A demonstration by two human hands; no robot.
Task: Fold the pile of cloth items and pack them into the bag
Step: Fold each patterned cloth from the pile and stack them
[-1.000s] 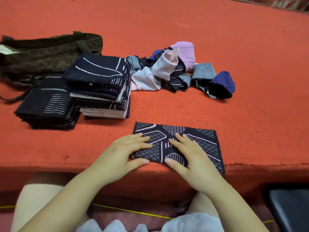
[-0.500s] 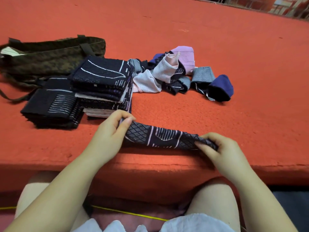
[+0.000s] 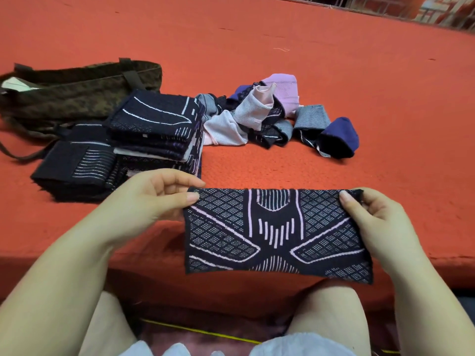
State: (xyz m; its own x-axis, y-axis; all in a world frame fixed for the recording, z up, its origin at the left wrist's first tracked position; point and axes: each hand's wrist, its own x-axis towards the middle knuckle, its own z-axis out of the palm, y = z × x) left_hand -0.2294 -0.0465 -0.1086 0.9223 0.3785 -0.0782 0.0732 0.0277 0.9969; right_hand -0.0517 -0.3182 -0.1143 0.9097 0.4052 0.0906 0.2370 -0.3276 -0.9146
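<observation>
Hands are holding one dark patterned cloth (image 3: 277,232) up in front of you, just over the near edge of the orange bench (image 3: 334,73). Your left hand (image 3: 151,199) is pinching the upper left corner between thumb and fingers, and your right hand (image 3: 377,219) is gripping the upper right corner, so the two hands are sitting well apart with the cloth hanging flat between them, its pale lines and diamond pattern facing you.

To fold it well, you are best keeping the top edge taut and level, bringing the two corners together so the side edges meet, then laying it on the bench and pressing the crease flat, so it matches the pieces already done.

Further back on the left, two stacks of folded cloths (image 3: 154,129) are sitting side by side. Behind them the dark olive bag (image 3: 77,91) is lying on its side, touching the stacks. To the right of the stacks, a loose pile of unfolded cloths (image 3: 270,116), pink, grey and blue, is waiting.

No brand, label or readable writing is showing anywhere.
</observation>
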